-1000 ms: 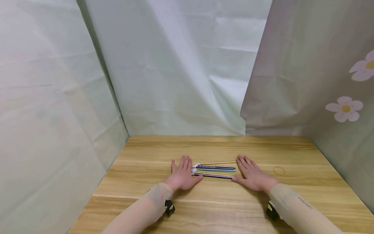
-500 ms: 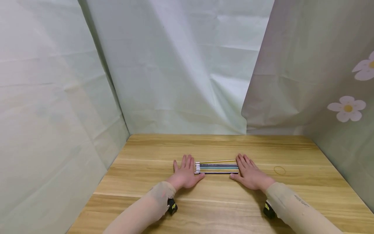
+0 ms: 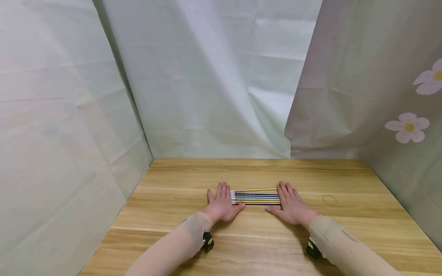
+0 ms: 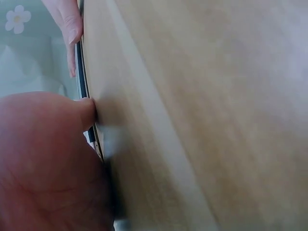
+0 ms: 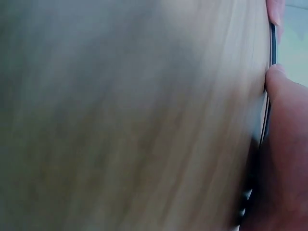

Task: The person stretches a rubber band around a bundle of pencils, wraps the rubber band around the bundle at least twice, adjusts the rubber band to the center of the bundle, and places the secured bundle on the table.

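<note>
Several pencils (image 3: 257, 197) lie side by side on the wooden table, their white-tipped ends to the left. Most are parallel; a yellow pencil (image 3: 255, 190) at the far side slants slightly away from the others. My left hand (image 3: 221, 205) lies flat with straight fingers along the left ends, its thumb at the near side of the row. Facing it, my right hand (image 3: 292, 206) has straight fingers against the right ends, its thumb also along the near side. In the left wrist view a dark pencil (image 4: 83, 72) runs past the left thumb.
A thin yellow rubber band (image 3: 329, 200) lies on the table (image 3: 262, 245) to the right of the right hand. Pale curtains (image 3: 214, 88) hang behind the table and at both sides, the right one with white flowers.
The fanned pencils have come together into a nearly parallel row with evened ends. Both hands have moved closer together, the left one to the right, the right one slightly left.
</note>
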Action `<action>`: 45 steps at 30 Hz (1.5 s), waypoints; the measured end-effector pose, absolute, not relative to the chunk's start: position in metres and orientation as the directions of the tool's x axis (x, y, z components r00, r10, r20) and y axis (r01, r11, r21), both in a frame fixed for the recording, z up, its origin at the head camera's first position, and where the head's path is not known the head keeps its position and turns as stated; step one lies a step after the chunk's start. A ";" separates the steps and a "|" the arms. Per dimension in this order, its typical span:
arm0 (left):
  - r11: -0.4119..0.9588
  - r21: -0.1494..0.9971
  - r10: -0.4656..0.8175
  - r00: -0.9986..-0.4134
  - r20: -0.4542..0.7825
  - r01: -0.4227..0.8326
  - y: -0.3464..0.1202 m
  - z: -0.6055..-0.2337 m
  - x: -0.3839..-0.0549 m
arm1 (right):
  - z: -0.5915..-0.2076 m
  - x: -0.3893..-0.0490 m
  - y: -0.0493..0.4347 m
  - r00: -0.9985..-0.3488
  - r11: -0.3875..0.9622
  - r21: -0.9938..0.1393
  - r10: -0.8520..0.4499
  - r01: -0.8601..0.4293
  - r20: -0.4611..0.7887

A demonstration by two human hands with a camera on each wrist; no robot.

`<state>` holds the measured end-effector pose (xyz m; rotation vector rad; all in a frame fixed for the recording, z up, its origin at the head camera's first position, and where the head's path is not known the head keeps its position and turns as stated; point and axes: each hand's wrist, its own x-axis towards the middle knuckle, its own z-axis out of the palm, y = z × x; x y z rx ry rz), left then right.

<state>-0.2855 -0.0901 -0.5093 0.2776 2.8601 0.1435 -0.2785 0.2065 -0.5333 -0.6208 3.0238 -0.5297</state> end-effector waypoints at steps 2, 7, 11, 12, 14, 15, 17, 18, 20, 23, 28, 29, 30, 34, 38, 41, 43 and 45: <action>0.977 0.123 0.199 -0.946 -0.257 0.172 -0.090 -0.512 -0.287 | -0.532 -0.277 0.205 -0.920 0.864 -0.324 -0.387 -0.385 0.062; 0.977 0.137 0.196 -0.940 -0.278 0.163 -0.092 -0.516 -0.288 | -0.532 -0.273 0.202 -0.920 0.871 -0.302 -0.388 -0.388 0.061; 0.975 0.150 0.200 -0.940 -0.277 0.163 -0.093 -0.517 -0.289 | -0.536 -0.274 0.201 -0.920 0.874 -0.293 -0.388 -0.387 0.057; 0.975 0.153 0.201 -0.940 -0.276 0.163 -0.094 -0.518 -0.289 | -0.536 -0.274 0.201 -0.921 0.875 -0.294 -0.386 -0.385 0.058; 0.975 0.152 0.200 -0.939 -0.279 0.162 -0.094 -0.518 -0.289 | -0.536 -0.274 0.200 -0.922 0.876 -0.293 -0.383 -0.384 0.063; 0.975 0.151 0.199 -0.940 -0.278 0.161 -0.094 -0.518 -0.289 | -0.536 -0.274 0.200 -0.922 0.876 -0.293 -0.381 -0.383 0.067; 0.976 0.148 0.193 -0.941 -0.277 0.157 -0.094 -0.519 -0.289 | -0.534 -0.272 0.198 -0.927 0.883 -0.285 -0.371 -0.373 0.060; 0.977 0.144 0.190 -0.941 -0.280 0.155 -0.094 -0.520 -0.289 | -0.533 -0.272 0.197 -0.928 0.886 -0.284 -0.367 -0.368 0.058; 0.979 0.138 0.186 -0.943 -0.274 0.153 -0.093 -0.520 -0.288 | -0.529 -0.269 0.196 -0.932 0.891 -0.280 -0.361 -0.358 0.043; 0.979 0.132 0.187 -0.945 -0.270 0.156 -0.093 -0.520 -0.287 | -0.520 -0.264 0.193 -0.933 0.881 -0.318 -0.360 -0.349 0.027; 0.973 0.160 0.207 -0.941 -0.269 0.168 -0.094 -0.520 -0.288 | -0.515 -0.259 0.192 -0.930 0.861 -0.364 -0.365 -0.354 0.042; 0.970 0.171 0.214 -0.939 -0.270 0.172 -0.095 -0.521 -0.288 | -0.514 -0.258 0.192 -0.930 0.860 -0.366 -0.365 -0.355 0.043; 0.966 0.189 0.221 -0.938 -0.267 0.175 -0.096 -0.521 -0.288 | -0.514 -0.258 0.192 -0.931 0.864 -0.359 -0.363 -0.353 0.043; 0.953 0.240 0.246 -0.936 -0.251 0.186 -0.101 -0.522 -0.288 | -0.506 -0.256 0.191 -0.938 0.879 -0.349 -0.347 -0.326 0.002; 0.937 0.280 0.272 -0.938 -0.213 0.208 -0.105 -0.522 -0.289 | -0.497 -0.253 0.190 -0.943 0.892 -0.340 -0.331 -0.297 -0.043; 0.925 0.306 0.292 -0.936 -0.198 0.224 -0.108 -0.523 -0.290 | -0.494 -0.253 0.192 -0.940 0.890 -0.341 -0.338 -0.302 -0.049; 0.918 0.318 0.308 -0.932 -0.191 0.238 -0.110 -0.523 -0.290 | -0.494 -0.253 0.195 -0.934 0.880 -0.358 -0.353 -0.312 -0.053; 0.911 0.325 0.327 -0.926 -0.190 0.255 -0.113 -0.518 -0.288 | -0.497 -0.255 0.199 -0.928 0.867 -0.377 -0.370 -0.327 -0.048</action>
